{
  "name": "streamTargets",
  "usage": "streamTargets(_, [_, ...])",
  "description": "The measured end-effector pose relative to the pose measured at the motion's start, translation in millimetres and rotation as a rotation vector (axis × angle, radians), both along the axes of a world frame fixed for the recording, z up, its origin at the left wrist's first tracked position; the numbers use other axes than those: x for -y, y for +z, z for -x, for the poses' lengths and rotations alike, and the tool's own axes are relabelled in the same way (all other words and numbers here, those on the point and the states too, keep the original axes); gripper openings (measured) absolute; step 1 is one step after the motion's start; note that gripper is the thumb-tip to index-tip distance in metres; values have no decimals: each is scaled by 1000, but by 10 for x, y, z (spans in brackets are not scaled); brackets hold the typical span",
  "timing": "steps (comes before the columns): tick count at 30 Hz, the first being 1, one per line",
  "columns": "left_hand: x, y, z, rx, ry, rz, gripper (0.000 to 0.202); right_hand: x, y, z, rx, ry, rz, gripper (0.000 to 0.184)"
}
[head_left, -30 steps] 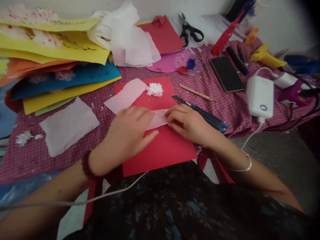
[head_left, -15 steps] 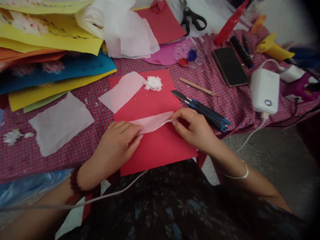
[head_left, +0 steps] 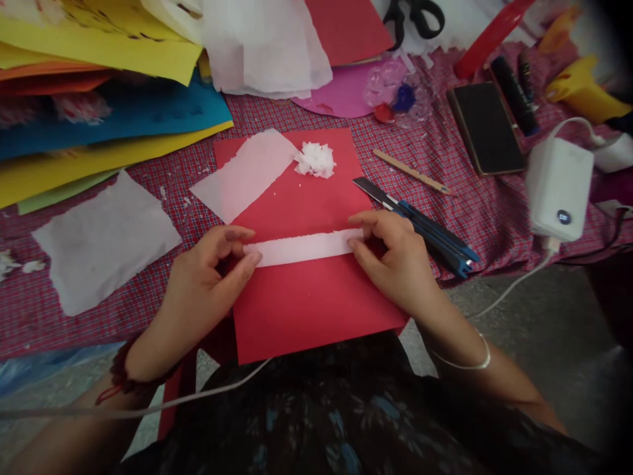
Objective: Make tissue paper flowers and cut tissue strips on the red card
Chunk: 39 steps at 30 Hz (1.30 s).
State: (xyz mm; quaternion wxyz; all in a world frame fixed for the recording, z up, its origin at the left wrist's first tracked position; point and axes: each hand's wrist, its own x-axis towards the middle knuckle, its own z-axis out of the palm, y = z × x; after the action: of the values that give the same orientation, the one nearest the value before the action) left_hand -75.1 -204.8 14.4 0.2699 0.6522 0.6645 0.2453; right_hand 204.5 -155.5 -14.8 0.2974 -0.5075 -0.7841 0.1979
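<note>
A narrow folded strip of white tissue paper [head_left: 304, 248] stretches between my hands, over a red sheet of card [head_left: 301, 310]. My left hand [head_left: 205, 277] pinches its left end between thumb and fingers. At the other end, my right hand [head_left: 390, 254] grips it the same way. Above the strip on the card sit a white crumpled paper flower [head_left: 315, 160] and a flat tissue piece [head_left: 247, 173] that overhangs the card's left edge. A blue and black utility knife [head_left: 420, 227], blade out, lies just beyond my right hand.
Another tissue sheet [head_left: 106, 244] lies to the left on the checked cloth [head_left: 277, 113]. Coloured papers [head_left: 148, 142] are stacked at the back left. A pencil [head_left: 413, 171], a phone [head_left: 487, 125], a white power bank [head_left: 558, 188] and scissors [head_left: 420, 20] lie to the right.
My left hand has lifted from lying over the paper and now pinches its left end. The tissue has become a narrower, straighter strip. The view has shifted slightly.
</note>
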Motion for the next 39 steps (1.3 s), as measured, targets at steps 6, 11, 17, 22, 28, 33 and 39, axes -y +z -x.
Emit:
streamTargets(6, [33,-28,-13,-130,-17,-64,18,29,7,0,36,17,-25,31])
streamTargets(11, [21,-64,-17,-167,-64,-98,19,31,10,5,56,18,-27,35])
streamTargets(17, [35,-96,-9,-222,-61,-134,21,18,18,31,63,2,-12,33])
streamTargets(22, [30,-126,12,-349,-139,-204,18,23,23,56,101,-3,-30,32])
streamTargets(28, [23,-123,16,-425,-234,-281,25,14,12,64,106,-14,-35,33])
streamTargets(33, [35,-117,30,-358,-135,-272,24,9,-23,46,95,-17,-63,33])
streamTargets(39, [27,-83,37,-532,-429,-514,47,3,-22,75,121,-34,-49,33])
